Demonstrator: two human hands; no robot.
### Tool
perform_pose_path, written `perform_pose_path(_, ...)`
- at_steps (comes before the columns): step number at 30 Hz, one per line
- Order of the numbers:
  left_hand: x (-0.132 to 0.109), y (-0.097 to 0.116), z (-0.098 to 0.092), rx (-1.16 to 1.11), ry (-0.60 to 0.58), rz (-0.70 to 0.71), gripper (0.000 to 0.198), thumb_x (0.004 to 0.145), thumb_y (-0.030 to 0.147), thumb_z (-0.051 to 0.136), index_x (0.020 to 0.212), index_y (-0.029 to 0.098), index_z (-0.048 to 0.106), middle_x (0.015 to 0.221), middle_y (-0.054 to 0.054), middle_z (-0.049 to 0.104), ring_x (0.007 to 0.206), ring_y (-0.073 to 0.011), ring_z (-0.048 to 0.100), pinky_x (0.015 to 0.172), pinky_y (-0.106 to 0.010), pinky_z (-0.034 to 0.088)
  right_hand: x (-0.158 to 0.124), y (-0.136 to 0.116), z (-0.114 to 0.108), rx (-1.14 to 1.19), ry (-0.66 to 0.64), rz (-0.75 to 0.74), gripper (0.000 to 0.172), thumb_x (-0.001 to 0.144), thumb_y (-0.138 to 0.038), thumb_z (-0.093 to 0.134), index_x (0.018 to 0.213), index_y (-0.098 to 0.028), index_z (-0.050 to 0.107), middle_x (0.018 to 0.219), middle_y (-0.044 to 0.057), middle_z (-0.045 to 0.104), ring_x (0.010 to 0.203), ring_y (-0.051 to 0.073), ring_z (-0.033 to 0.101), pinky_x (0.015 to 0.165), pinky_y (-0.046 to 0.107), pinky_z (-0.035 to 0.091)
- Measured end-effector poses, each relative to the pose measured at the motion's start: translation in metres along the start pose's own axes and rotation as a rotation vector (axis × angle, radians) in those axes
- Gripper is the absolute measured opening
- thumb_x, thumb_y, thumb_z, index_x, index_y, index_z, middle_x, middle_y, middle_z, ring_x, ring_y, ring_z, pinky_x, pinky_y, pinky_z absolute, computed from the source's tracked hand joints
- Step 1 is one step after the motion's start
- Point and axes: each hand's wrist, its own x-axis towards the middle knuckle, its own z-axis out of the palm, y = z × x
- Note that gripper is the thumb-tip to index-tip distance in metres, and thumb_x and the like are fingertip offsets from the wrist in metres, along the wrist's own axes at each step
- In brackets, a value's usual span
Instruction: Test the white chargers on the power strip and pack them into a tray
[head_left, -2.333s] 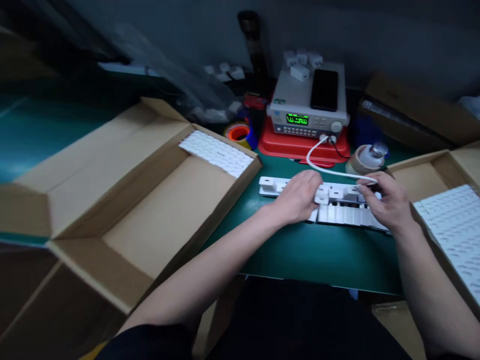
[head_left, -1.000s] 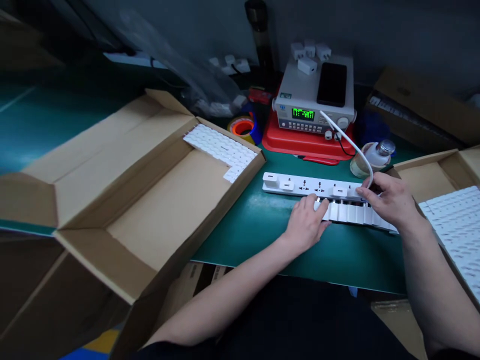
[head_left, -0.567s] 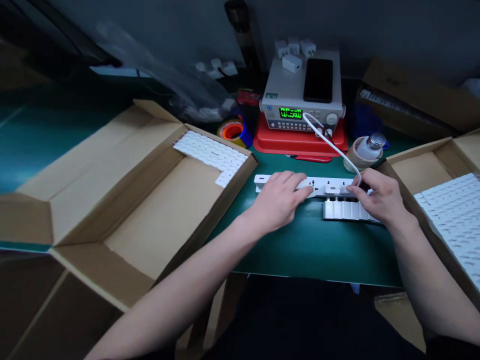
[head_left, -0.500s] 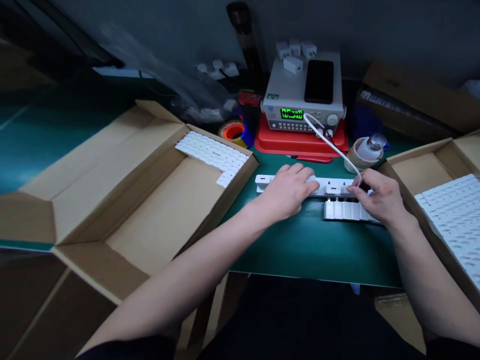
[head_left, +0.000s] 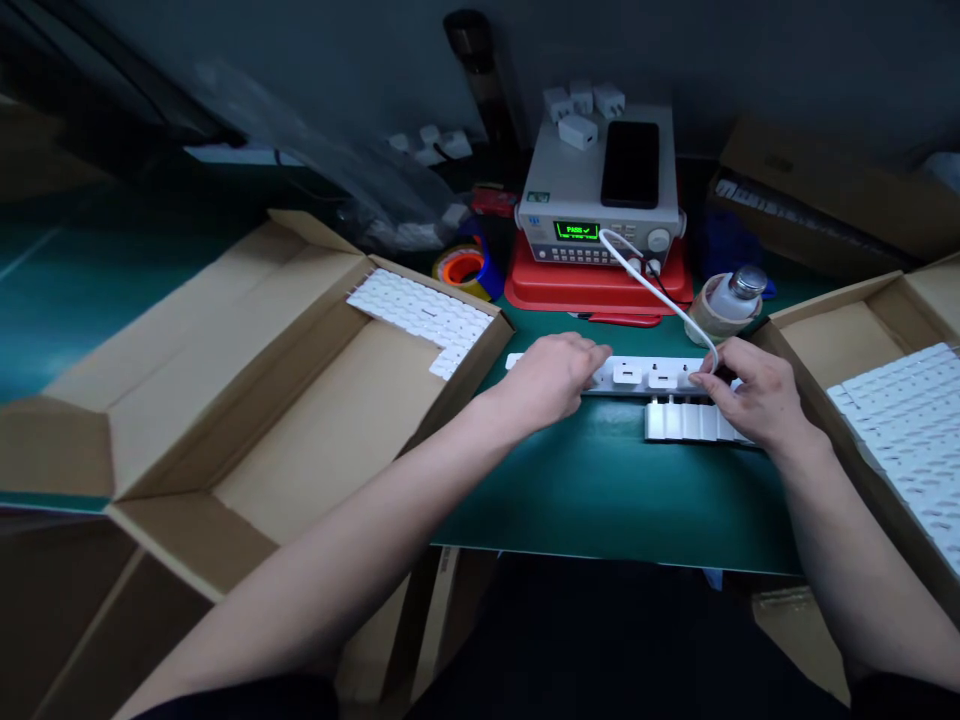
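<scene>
A white power strip (head_left: pixel 606 384) lies across the green table with white charger plugs (head_left: pixel 627 374) standing in it. My left hand (head_left: pixel 555 378) is over its left part, fingers curled downward; whatever lies beneath them is hidden. At the strip's right part, my right hand (head_left: pixel 754 388) pinches the end of a white cable (head_left: pixel 660 290). That cable arcs from the front of a grey tester (head_left: pixel 600 218), whose green display (head_left: pixel 577 231) reads PASS. A row of white chargers (head_left: pixel 686 421) lies just in front of the strip, partly behind my right hand.
Open cardboard boxes with rows of white chargers stand at left (head_left: pixel 300 440) and right (head_left: pixel 847 330). The tester sits on a red tray (head_left: pixel 540 290), with a phone (head_left: pixel 630 165) on top. A metal-capped bottle (head_left: pixel 742 290) and tape rolls (head_left: pixel 461 268) are nearby.
My left hand has moved left along the strip, uncovering a charger near the middle. The tester's display has switched from several readings to PASS. My right hand stays on the cable end.
</scene>
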Motion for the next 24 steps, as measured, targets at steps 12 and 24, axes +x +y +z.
perform_pose_path(12,0.041,0.064,0.022,-0.067,0.131,-0.018,0.027,0.094,0.013,0.056,0.119,0.014,0.066,0.114,-0.011,0.069,0.106,-0.0286,0.062,0.087,-0.043,0.045,-0.001,0.0,-0.008,0.012,-0.041,0.02,0.009,0.096,-0.03,0.063,0.09,-0.025,0.065,0.087,0.002,0.071,0.08,0.021,0.069,0.07,0.034,0.052)
perform_pose_path(24,0.055,0.084,0.024,-0.189,0.225,-0.011,0.037,0.089,0.022,0.067,0.123,0.01,0.059,0.113,-0.014,0.066,0.106,-0.0309,0.063,0.084,-0.043,0.049,0.002,0.004,-0.011,0.144,0.002,0.126,0.008,0.092,-0.037,0.068,0.093,-0.029,0.069,0.092,0.004,0.073,0.083,0.026,0.07,0.075,0.045,0.056)
